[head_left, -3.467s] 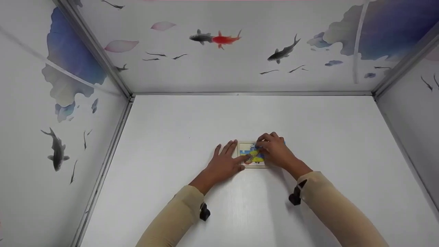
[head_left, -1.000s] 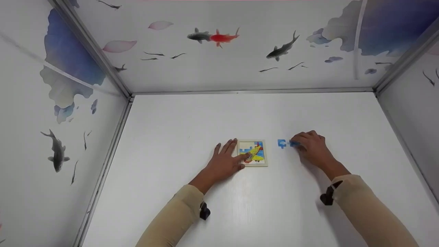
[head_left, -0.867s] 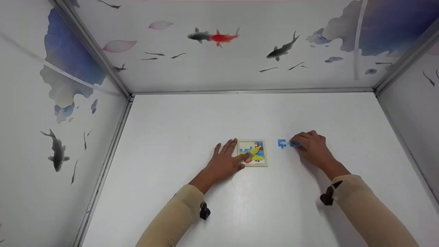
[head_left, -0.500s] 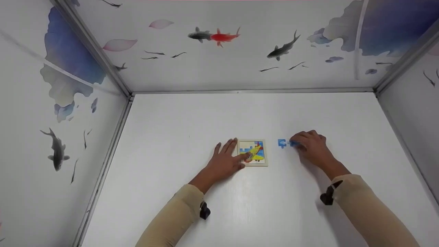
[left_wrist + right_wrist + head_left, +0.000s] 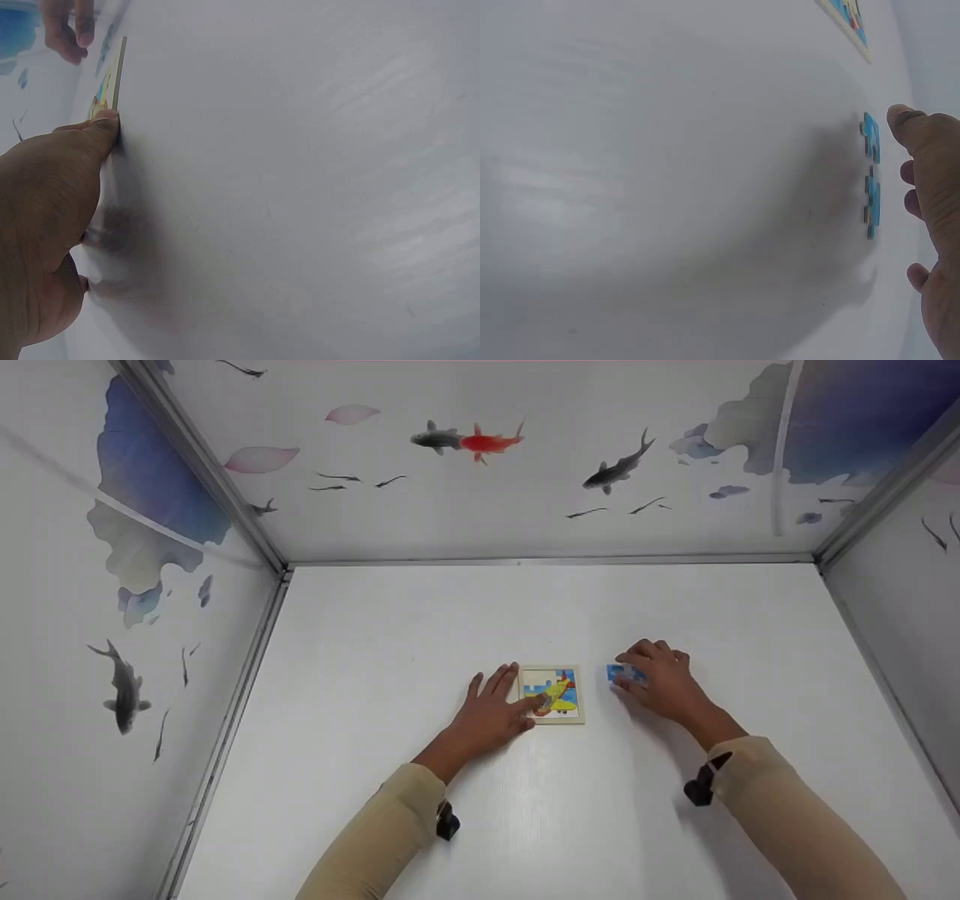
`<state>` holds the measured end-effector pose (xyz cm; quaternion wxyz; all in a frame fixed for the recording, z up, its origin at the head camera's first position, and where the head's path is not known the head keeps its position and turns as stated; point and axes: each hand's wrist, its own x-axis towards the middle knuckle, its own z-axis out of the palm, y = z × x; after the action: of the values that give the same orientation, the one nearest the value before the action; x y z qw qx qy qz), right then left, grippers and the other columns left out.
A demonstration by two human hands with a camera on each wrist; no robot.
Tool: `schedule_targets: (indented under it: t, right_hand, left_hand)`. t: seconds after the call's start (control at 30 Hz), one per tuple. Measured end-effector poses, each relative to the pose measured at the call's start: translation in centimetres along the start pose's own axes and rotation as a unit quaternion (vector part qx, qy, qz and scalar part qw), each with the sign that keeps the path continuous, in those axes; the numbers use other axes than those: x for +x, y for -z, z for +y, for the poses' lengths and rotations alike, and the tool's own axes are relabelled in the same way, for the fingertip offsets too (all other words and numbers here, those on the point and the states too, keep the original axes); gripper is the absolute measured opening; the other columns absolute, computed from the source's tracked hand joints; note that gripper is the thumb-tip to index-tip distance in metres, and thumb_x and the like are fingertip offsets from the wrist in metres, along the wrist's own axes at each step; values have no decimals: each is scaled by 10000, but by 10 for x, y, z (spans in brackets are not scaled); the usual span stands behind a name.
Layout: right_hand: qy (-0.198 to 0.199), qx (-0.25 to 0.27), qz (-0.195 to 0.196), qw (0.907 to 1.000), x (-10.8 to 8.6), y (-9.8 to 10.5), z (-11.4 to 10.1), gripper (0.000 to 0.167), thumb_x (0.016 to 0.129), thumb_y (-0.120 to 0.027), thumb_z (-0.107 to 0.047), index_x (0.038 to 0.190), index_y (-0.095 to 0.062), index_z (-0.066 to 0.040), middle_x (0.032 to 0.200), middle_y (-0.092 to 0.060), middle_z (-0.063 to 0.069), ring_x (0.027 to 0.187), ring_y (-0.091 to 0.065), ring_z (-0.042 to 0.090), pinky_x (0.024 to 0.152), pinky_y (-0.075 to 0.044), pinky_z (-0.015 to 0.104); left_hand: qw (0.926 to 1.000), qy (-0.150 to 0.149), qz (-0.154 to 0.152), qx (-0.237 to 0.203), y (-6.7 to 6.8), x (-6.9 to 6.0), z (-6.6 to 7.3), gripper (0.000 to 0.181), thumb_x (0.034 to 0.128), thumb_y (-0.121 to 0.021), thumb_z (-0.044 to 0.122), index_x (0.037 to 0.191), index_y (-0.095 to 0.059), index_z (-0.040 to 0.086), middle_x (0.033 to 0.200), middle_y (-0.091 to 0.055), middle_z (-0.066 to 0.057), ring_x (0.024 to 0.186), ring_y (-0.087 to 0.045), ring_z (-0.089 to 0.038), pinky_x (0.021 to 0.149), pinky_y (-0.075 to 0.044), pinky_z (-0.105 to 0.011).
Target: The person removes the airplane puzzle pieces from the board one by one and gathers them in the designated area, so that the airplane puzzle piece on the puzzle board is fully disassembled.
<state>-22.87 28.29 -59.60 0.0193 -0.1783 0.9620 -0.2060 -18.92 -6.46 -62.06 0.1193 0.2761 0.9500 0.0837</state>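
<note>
My left hand (image 5: 487, 720) lies spread at the left side of a small wooden jigsaw puzzle tray (image 5: 562, 721), one fingertip pressing on its yellow airplane picture. The upper left part of the tray is bare wood. In the left wrist view the thumb (image 5: 105, 129) touches the tray's edge. To the right of the tray, my right hand (image 5: 660, 679) hovers with loosely bent fingers over blue jigsaw pieces. The right wrist view shows two of them flat on the table, a nearer piece (image 5: 872, 202) and a farther piece (image 5: 871, 137), apart from the fingers.
The white tabletop (image 5: 360, 660) is bounded by a back wall (image 5: 525, 510) and side walls printed with fish. Metal rails (image 5: 517, 562) run along the table's edges. Each sleeve carries a small black wrist camera (image 5: 448, 821).
My right hand went from the tray to the blue pieces at the right, touched one, then shifted slightly left and lifted over them. The left hand stayed on the tray.
</note>
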Motion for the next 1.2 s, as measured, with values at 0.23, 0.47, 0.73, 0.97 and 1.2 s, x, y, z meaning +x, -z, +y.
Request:
schedule_targets:
  t: [0.23, 0.47, 0.73, 0.97, 1.2]
  right_hand:
    - [129, 52, -40, 9999, 8, -8, -16, 390, 1025, -819, -286, 1353, -762, -83, 1294, -646, 134, 1250, -540, 385, 1117, -332, 810]
    - [211, 148, -94, 9996, 15, -18, -34, 366, 1026, -819, -300, 1340, -772, -119, 1283, -646, 112, 1263, -520, 374, 1125, -333, 790]
    - [444, 31, -149, 9989, 23, -31, -52, 388, 1028, -815, -349, 1348, -776, -133, 1304, -646, 111, 1258, -526, 376, 1095, -375, 756]
    - [522, 31, -212, 9984, 28, -36, -61, 384, 1028, -815, -319, 1359, -778, -127, 1311, -652, 122, 1256, -537, 380, 1094, -382, 755]
    - [587, 5, -269, 9979, 31, -39, -63, 336, 1040, -804, -305, 1322, -793, -124, 1313, -632, 128, 1245, -532, 393, 1061, -396, 750]
  left_hand:
    - [10000, 20, 43, 50, 2, 0, 1, 545, 1157, -389, 614, 1693, -383, 516, 1849, -110, -140, 1713, -82, -315, 1335, -136, -641]
    - [9999, 72, 49, 93, 3, 0, 2, 546, 1153, -407, 615, 1691, -380, 523, 1849, -116, -138, 1713, -85, -316, 1335, -142, -639]
    - [9999, 40, 36, 121, 2, -1, 1, 556, 1150, -397, 621, 1694, -384, 509, 1849, -114, -139, 1713, -84, -315, 1330, -159, -648]
    - [9999, 7, 21, 169, 2, -1, 1, 558, 1154, -389, 618, 1699, -385, 499, 1849, -112, -133, 1712, -94, -310, 1328, -175, -644]
    - [9998, -12, 48, 212, 1, 0, 0, 558, 1155, -397, 611, 1702, -380, 497, 1849, -115, -135, 1711, -99, -310, 1328, -182, -640]
